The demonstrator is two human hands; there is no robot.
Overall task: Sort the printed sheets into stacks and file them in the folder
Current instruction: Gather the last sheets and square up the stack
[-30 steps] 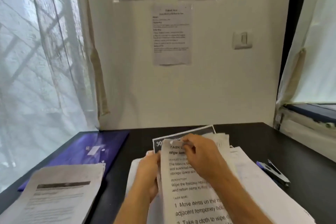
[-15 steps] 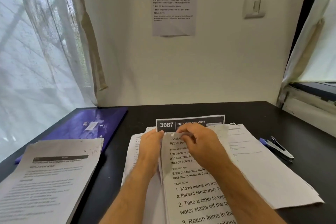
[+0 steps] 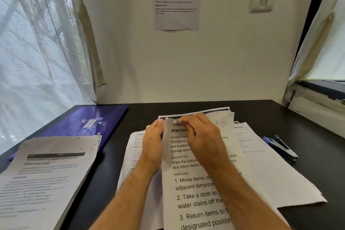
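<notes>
A set of printed sheets (image 3: 196, 198) lies raised in front of me, headed "Wipe bal...". My left hand (image 3: 153, 147) grips its upper left edge from the side. My right hand (image 3: 201, 140) pinches the top left corner, where a small torn or stapled spot shows. More loose sheets (image 3: 276, 177) are spread under and to the right of it. A second stack of printed sheets (image 3: 46, 179) lies at the left. The purple folder (image 3: 87, 121) lies shut at the back left, partly under that stack.
A blue and metal staple remover (image 3: 281, 148) lies on the black table (image 3: 261, 115) to the right. A printed notice (image 3: 176, 0) hangs on the wall ahead. Curtains hang at the left and right.
The view has tilted down and closer to the table. Both hands stay on the top corner of the sheets; the sheet behind them has lifted so its dark header is hidden.
</notes>
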